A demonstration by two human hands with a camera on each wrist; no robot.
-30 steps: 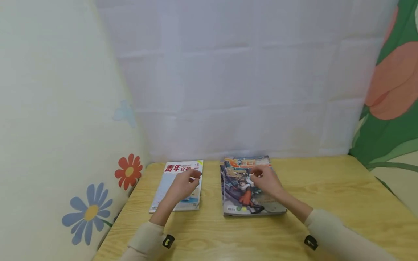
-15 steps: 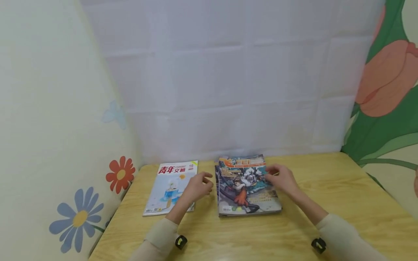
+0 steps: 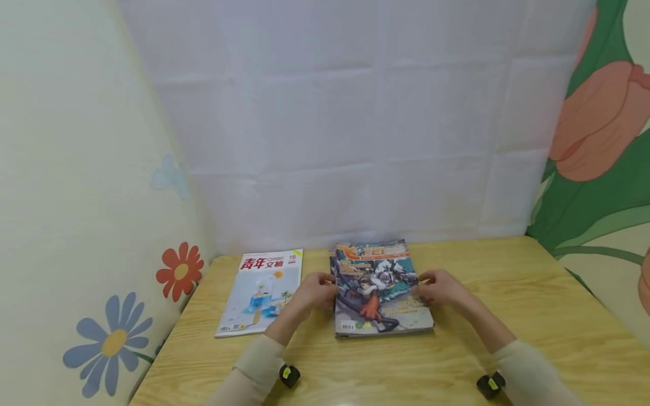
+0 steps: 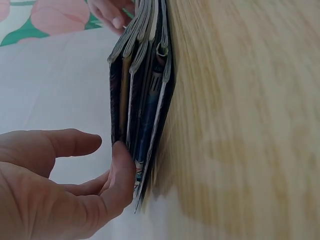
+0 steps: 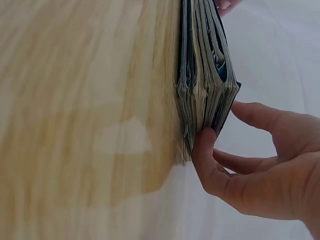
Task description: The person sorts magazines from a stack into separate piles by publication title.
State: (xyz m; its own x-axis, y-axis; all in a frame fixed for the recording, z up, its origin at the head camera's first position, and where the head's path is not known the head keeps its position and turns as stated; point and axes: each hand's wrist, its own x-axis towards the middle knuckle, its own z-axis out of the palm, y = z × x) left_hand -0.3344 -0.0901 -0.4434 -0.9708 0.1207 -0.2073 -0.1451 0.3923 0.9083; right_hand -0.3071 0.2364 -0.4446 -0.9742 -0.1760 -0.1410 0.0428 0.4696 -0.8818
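In the head view a stack of magazines [image 3: 378,301] lies on the table, a comic-style cover with a red-clad figure on top. My left hand [image 3: 316,290] is at the stack's left side. In the left wrist view its finger touches the spines [image 4: 131,95], while the thumb stands apart from the top cover. My right hand [image 3: 444,288] is at the right side. The right wrist view shows a finger against the page edges [image 5: 205,85] and the thumb at the top cover's edge. Neither hand's fingers wrap round the stack.
A single magazine [image 3: 261,296] with a white and blue cover and red title lies left of the stack. White cloth [image 3: 355,141] hangs behind the wooden table [image 3: 386,372]. A flower-painted wall [image 3: 101,197] borders the left side.
My left hand has moved right, from over the single magazine to the stack's left side. The right hand has moved from above the stack to its right side. The stack stays on the table.
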